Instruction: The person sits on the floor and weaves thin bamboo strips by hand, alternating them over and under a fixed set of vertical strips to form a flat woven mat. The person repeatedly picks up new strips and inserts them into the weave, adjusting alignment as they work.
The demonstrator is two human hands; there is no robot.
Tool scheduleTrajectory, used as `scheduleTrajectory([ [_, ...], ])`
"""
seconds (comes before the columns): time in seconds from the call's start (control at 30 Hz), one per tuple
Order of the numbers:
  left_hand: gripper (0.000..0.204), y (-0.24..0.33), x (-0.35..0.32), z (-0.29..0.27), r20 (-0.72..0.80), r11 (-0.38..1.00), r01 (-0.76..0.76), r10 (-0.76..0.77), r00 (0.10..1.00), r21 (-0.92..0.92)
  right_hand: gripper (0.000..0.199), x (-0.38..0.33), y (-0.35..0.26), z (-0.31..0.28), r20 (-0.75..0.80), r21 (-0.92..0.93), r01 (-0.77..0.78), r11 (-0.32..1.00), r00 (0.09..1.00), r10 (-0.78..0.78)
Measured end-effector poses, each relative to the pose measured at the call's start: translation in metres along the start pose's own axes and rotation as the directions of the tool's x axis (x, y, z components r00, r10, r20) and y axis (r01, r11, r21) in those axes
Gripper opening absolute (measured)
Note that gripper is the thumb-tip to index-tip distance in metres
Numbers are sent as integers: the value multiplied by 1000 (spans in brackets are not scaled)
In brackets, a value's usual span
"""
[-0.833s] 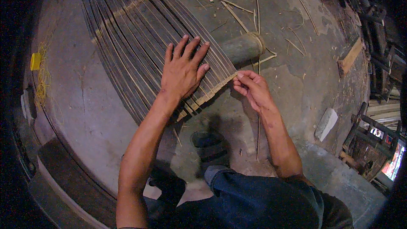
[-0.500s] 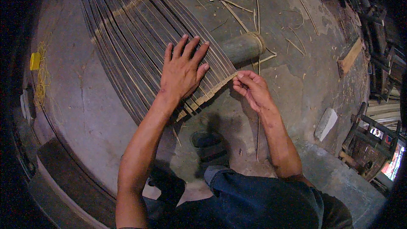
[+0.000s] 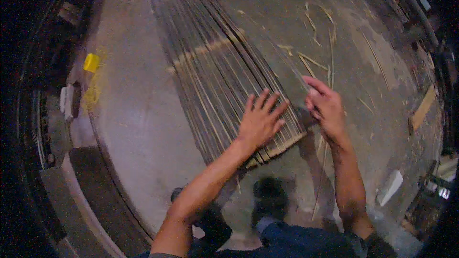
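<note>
Head view: left hand (image 3: 260, 120) lay flat, fingers spread wide, palm pressing the near end of a mat of bamboo strips (image 3: 215, 67) on the concrete floor (image 3: 134, 124). Mat fanned away from the person toward the top of frame, with a paler cross strip (image 3: 205, 50) woven through it further up. Right hand (image 3: 327, 107) sat just beside the mat's right edge, fingers curled in narrow — whether it pinched a strip, couldn't tell, blurred. Loose slivers (image 3: 315, 62) scattered right of the mat. Yellow block (image 3: 91, 62) well apart, left — dark shoe (image 3: 270, 196) below the hands.
</note>
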State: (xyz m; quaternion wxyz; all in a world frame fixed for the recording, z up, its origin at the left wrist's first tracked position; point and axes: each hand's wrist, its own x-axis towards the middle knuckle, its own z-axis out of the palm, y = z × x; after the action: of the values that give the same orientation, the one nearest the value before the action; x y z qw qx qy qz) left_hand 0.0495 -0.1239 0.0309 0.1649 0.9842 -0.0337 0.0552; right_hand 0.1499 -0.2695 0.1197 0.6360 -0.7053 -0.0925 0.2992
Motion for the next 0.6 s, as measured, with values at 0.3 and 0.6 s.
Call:
scheduleTrajectory([
  [0.3,57,-9,-10,10,59,992,-37,30,998,121,42,-70,-4,78,74,181,184,966,977,-200],
  [0.6,38,-69,-55,-52,83,-98,-4,-862,500,-995,42,-90,51,157,246,339,-6,941,966,-83],
])
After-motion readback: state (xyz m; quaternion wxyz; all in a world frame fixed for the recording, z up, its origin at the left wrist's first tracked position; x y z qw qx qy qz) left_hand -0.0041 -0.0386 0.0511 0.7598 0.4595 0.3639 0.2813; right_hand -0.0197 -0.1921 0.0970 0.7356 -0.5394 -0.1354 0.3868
